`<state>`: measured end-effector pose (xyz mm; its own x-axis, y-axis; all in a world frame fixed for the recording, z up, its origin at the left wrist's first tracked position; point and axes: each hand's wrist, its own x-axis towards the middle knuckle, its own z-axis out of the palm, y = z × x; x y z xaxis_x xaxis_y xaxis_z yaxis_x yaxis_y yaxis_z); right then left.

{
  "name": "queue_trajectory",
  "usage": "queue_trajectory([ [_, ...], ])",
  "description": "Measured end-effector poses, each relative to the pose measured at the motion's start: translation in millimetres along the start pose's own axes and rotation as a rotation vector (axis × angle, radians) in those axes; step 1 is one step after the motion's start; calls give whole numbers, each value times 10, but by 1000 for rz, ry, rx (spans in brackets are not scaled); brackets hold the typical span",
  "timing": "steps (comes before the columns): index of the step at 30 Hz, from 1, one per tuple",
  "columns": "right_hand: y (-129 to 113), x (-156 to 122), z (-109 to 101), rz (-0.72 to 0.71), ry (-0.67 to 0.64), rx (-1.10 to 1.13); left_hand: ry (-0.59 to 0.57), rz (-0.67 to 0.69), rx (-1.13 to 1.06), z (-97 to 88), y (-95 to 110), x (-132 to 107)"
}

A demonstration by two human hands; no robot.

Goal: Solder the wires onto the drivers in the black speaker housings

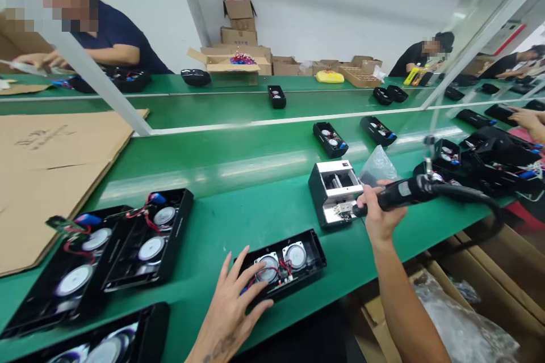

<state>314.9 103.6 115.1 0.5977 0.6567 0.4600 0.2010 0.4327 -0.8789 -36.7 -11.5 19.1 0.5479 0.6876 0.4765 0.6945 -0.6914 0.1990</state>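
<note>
- Across the whole lower view runs the green bench (238, 212), with everything handled lying on it or held above it.
- To the left, a cardboard sheet (63, 164) lies flat.
- Near it, two open black cases (176, 238) lie side by side, speakers facing up; a third (159, 326) is cut off by the bottom edge.
- At the right, the driver (404, 193) is held almost level, its nose toward the machine; whether the two touch, I cannot tell. Its hose (477, 193) loops back and down.
- Around the driver's front end, the right hand (378, 212) is closed, fingers wrapped over the barrel. The forearm slants up and leftward from the bottom edge, the wrist above the near side of the bench.
- Between the hands and close to the bench's near edge lies the work case (300, 279), open side up and set at a slant.
- At its left end, the left hand (234, 295) is palm down, fingers spread and reaching over the case, thumb out along the near wall. I cannot tell how firmly it presses.
- Just beyond the work case stands the machine (324, 204), silver on top, with a clear bag (378, 165) behind the right hand.
- Inside the work case sit two round speakers (296, 255).
- Around them run thin red wires (285, 267).
</note>
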Motion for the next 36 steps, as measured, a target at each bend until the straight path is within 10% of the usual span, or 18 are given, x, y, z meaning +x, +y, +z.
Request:
queue_trajectory([
  [12, 169, -174, -115, 249, -403, -138, -122, -28, -163, 188, 209, 440],
  [19, -204, -610, -343, 286, -364, 204, -153, -92, -146, 271, 278, 439],
  [36, -264, -1339, 82, 208, -515, 457, -152, -102, -122, 288, 321, 406],
])
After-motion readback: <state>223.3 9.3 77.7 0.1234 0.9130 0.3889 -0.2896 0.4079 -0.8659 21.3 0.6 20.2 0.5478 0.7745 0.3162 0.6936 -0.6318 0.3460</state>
